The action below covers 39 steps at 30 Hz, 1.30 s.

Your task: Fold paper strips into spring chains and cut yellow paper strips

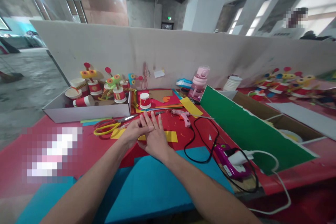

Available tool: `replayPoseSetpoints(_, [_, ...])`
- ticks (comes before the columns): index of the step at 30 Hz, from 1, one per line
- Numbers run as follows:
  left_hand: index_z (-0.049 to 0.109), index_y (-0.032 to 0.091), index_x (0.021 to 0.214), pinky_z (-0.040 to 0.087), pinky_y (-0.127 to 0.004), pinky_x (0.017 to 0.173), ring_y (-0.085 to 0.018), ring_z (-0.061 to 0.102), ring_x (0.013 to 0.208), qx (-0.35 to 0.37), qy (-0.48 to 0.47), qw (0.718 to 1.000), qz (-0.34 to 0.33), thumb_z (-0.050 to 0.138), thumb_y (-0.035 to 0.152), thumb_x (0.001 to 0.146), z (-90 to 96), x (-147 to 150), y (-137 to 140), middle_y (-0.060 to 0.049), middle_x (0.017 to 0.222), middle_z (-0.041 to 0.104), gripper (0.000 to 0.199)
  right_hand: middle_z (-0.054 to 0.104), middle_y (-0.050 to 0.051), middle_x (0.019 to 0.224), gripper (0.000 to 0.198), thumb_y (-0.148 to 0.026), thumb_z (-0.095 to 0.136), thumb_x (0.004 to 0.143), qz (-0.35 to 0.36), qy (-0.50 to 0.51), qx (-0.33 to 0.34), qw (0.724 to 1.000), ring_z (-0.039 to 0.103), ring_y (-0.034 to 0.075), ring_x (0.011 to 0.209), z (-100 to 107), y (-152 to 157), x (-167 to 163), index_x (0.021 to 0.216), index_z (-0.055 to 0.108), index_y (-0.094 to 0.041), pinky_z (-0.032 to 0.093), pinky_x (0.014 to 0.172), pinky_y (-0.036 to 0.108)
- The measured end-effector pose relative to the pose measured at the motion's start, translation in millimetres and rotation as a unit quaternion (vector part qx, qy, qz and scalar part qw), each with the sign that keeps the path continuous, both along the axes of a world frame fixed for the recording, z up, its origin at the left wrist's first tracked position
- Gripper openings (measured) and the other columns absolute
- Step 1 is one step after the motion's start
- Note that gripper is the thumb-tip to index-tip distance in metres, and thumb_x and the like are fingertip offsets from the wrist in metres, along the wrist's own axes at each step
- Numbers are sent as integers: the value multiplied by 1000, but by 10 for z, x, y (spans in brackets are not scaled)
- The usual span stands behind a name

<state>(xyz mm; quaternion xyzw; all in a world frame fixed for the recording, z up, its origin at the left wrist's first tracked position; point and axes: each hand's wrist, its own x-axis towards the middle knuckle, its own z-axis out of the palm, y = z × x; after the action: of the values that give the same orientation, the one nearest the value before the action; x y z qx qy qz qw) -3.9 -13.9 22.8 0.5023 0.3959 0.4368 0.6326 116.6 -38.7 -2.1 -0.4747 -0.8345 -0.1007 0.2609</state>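
Note:
Over the middle of the red table, my left hand (133, 133) is closed around the index-finger side of my right hand (156, 140), its thumb lying across the fingers. The fingers of my right hand are stretched out and apart, holding nothing. Beneath both hands lies a yellow paper strip (171, 136). Yellow-handled scissors (107, 129) rest to the left of my hands. A pink glue gun (181, 114) lies to the right, with a black cord. Just beyond my fingertips stands a red and white paper cup (144, 101).
A white box (89, 112) at the left holds cups and cup figures. At right, a green-sided divided box (244, 129) stands near a purple power strip (231, 164) with a white plug. A pink bottle (200, 82) stands by the partition (168, 52). Blue sheets (147, 189) cover the front edge.

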Motion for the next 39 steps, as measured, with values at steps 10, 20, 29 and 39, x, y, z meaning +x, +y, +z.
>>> replayPoseSetpoints(10, [64,14,68,43,-22,55,-13,60,61,-33,-56,996,61,81,30,59,-2,20,49,-2,63,65,26,7,12,157,95,-40,63,75,18,-22,1,1000,-3,34,144,40,-81,-58,149,13,-8,1,116,54])
replayPoseSetpoints(20, [65,14,80,47,-24,58,-16,62,65,-23,-31,999,12,76,42,66,95,-32,39,-3,68,67,34,6,6,159,99,-50,68,70,-10,10,-8,1000,-8,43,142,155,-64,31,150,16,-24,-1,109,67])
replayPoseSetpoints(29, [60,13,77,49,-24,55,-13,59,53,-48,-133,975,173,54,44,82,12,-230,324,-3,63,63,31,17,5,156,91,-58,64,72,-26,63,37,997,-1,45,141,359,-175,144,148,20,-33,2,106,71])
replayPoseSetpoints(39, [60,12,81,44,-23,51,-12,58,52,12,-83,985,154,69,41,68,-118,-186,304,-2,63,62,33,59,5,78,20,-36,50,87,39,154,53,986,54,19,77,304,-124,227,84,59,-19,42,76,31])
